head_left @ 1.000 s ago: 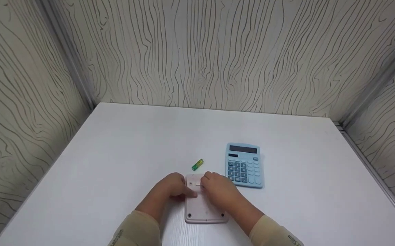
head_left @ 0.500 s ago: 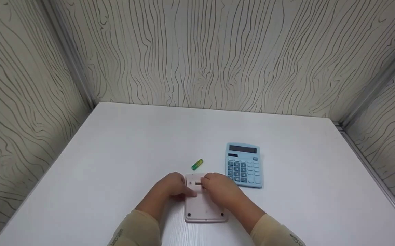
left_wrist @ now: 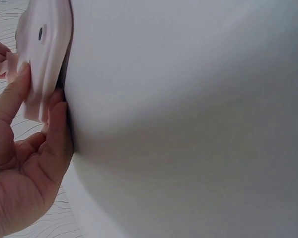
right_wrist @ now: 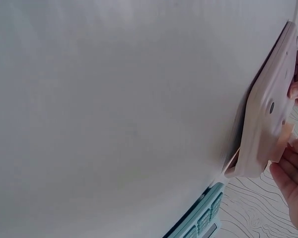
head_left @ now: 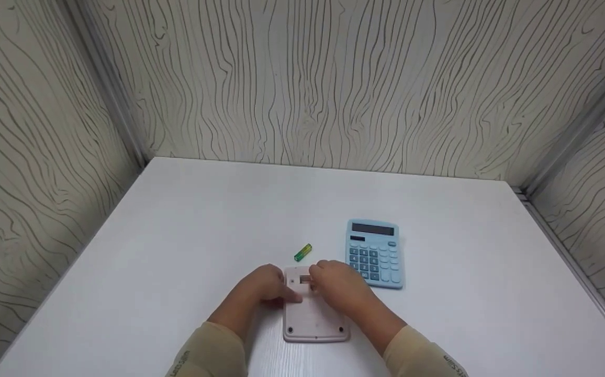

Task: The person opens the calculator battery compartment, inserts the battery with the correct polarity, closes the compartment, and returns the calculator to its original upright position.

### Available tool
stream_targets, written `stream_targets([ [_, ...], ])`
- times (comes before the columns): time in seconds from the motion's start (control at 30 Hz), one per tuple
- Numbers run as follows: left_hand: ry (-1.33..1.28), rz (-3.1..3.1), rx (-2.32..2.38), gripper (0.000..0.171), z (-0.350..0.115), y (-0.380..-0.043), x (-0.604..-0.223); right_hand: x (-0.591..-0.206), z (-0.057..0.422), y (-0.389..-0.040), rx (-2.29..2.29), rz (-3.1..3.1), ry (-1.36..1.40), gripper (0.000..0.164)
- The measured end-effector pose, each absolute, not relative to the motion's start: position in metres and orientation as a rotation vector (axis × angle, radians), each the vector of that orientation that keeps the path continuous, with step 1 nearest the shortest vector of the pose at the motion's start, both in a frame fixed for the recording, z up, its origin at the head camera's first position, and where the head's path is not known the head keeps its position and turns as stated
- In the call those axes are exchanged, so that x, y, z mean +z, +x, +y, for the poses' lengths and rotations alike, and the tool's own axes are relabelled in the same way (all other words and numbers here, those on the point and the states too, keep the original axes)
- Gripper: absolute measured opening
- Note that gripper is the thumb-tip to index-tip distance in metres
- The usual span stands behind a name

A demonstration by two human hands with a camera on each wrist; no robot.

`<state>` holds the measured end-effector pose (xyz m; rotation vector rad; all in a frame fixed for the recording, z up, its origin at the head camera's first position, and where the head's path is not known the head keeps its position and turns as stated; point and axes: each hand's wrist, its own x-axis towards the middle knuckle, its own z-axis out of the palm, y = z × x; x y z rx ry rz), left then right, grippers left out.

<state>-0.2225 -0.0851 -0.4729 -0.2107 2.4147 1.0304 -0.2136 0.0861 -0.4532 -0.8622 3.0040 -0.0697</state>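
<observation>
A pale pink calculator point(head_left: 313, 318) lies face down on the white table, its back with dark round feet turned up. My left hand point(head_left: 267, 284) grips its left side, thumb point(left_wrist: 21, 82) on the back and fingers at the edge. Near the top of the back, my right hand point(head_left: 338, 287) pinches a small pink battery cover point(right_wrist: 282, 143), which stands tilted up from the back. Beside those fingertips shows the uncovered battery compartment point(head_left: 304, 279), partly hidden by the right hand. A green and yellow battery point(head_left: 303, 252) lies just beyond the calculator.
A light blue calculator point(head_left: 374, 256) lies face up to the right, close to the right hand. The white table point(head_left: 219, 209) ends at wood-patterned wall panels point(head_left: 307, 84) behind and on both sides.
The battery cover has come up under my right fingers, and the dark gap in the pink calculator's back has widened into an opening. My left hand has stayed in place.
</observation>
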Motion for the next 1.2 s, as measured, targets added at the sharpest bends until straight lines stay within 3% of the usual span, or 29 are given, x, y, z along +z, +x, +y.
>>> stream_targets([
  [0.53, -0.176, 2.396, 1.076, 0.038, -0.087, -0.222, -0.473, -0.445, 0.098, -0.216, -0.268, 3.056, -0.775, 0.009],
  [1.2, -0.165, 2.403, 1.074, 0.038, -0.086, -0.221, -0.47, -0.459, 0.15, -0.213, -0.389, 3.126, -0.544, 0.008],
])
